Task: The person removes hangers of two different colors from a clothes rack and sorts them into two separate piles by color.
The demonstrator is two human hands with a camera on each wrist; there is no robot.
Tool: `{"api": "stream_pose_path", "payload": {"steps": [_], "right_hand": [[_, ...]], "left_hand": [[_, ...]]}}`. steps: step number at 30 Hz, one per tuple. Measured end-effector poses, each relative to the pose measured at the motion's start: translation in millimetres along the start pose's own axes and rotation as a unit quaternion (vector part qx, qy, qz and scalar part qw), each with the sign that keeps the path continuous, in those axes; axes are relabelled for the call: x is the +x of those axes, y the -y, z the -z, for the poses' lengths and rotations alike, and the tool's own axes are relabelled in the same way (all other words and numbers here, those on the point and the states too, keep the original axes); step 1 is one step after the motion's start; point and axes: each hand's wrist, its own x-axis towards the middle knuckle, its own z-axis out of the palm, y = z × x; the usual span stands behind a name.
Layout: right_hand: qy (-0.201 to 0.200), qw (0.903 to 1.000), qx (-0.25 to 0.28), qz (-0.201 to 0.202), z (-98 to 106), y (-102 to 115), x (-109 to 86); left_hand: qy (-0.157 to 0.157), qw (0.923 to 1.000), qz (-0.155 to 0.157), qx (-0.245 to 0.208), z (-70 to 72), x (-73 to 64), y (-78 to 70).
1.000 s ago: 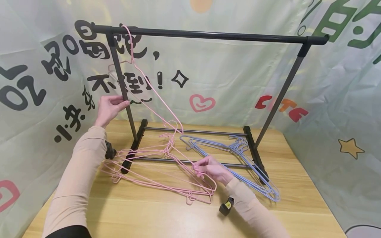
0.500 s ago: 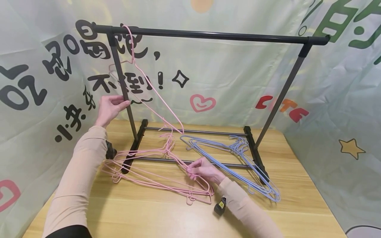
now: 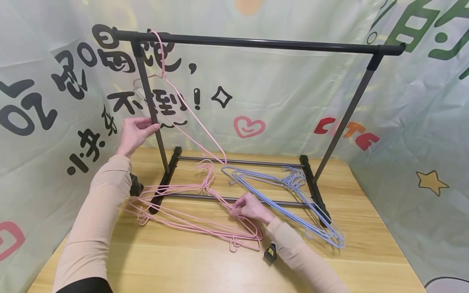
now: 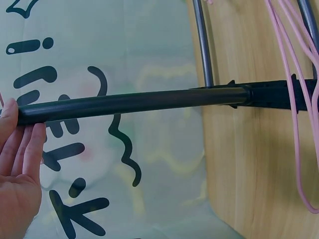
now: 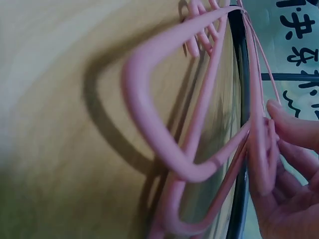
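Note:
My left hand (image 3: 133,134) grips the left upright post (image 3: 148,93) of a black clothes rack, thumb on one side and fingers on the other in the left wrist view. My right hand (image 3: 253,209) pinches the right arm of a pink hanger (image 5: 256,99) at the pile's top; its fingertips are partly hidden by the wire. The other pink hangers (image 3: 205,188) lie overlapped on the table, across the rack's left foot. Another pink hanger (image 3: 163,61) hangs by its hook near the left end of the rack's top bar (image 3: 256,43).
Several blue hangers (image 3: 293,181) lie stacked at the right, over the rack's lower bars and near its right foot (image 3: 315,191). The wooden table (image 3: 205,268) extends in front. Printed fabric (image 3: 286,97) closes off the back and sides.
My right hand has moved slightly left with the pink hanger, whose hook has come down among the other pink hooks. The left hand has stayed on the post.

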Motion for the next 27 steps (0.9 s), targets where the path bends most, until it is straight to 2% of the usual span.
{"api": "stream_pose_path", "payload": {"steps": [4, 8, 27], "right_hand": [[-0.024, 0.9979, -0.06, 0.011, 0.0, 0.0, 0.8], [-0.035, 0.9965, -0.076, 0.005, -2.2, -0.7, 1.3], [-0.051, 0.9945, -0.092, -0.005, -7.0, 3.7, 0.6]], "left_hand": [[0.001, 1.0, 0.002, 0.001, 0.1, -0.2, -0.9], [0.007, 0.9999, 0.006, -0.006, -0.1, -0.2, -0.7], [0.006, 0.9998, 0.007, 0.015, 0.4, 0.2, -0.8]]}}
